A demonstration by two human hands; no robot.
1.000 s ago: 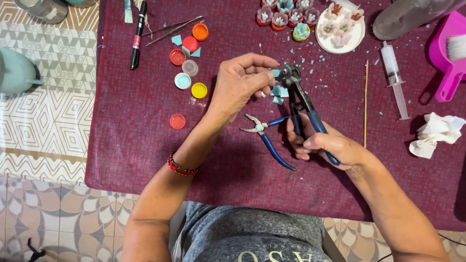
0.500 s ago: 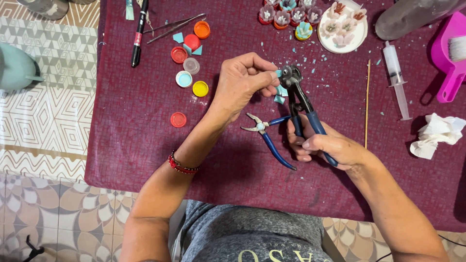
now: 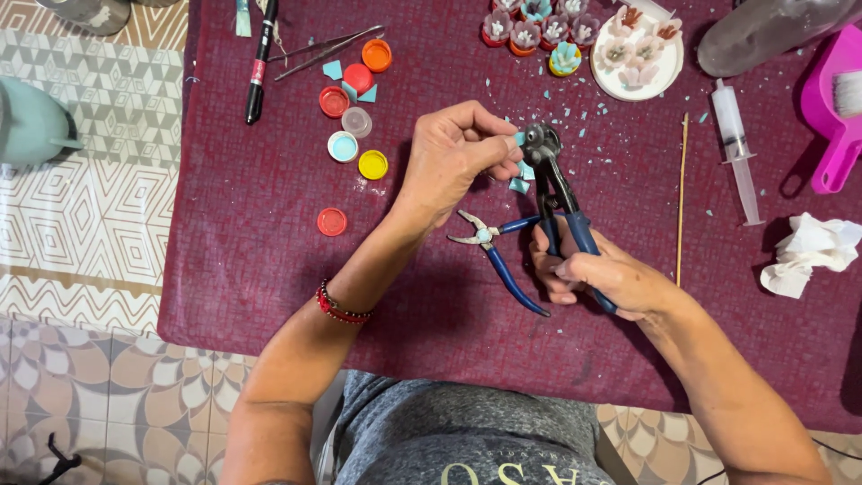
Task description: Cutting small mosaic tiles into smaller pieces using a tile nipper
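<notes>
My right hand [image 3: 600, 275] grips the blue handles of black nippers [image 3: 555, 178], whose jaws point away from me. My left hand [image 3: 456, 160] pinches a small light-blue piece [image 3: 519, 139] right at those jaws. More light-blue bits [image 3: 521, 178] lie on the dark red cloth [image 3: 269, 233] just under the jaws. A second pair of small pliers [image 3: 492, 247] with blue handles lies on the cloth between my hands.
Coloured bottle caps [image 3: 352, 126], tweezers [image 3: 323, 49] and a black marker [image 3: 260, 65] lie at the left. A white plate [image 3: 639, 63] and small flower pieces [image 3: 539, 31] sit at the back. A wooden skewer [image 3: 681, 202], syringe [image 3: 736, 148], pink dustpan [image 3: 840, 130] and crumpled tissue [image 3: 813, 251] lie at the right.
My hands hold nearly the same pose. The left fingers shifted slightly at the nipper jaws.
</notes>
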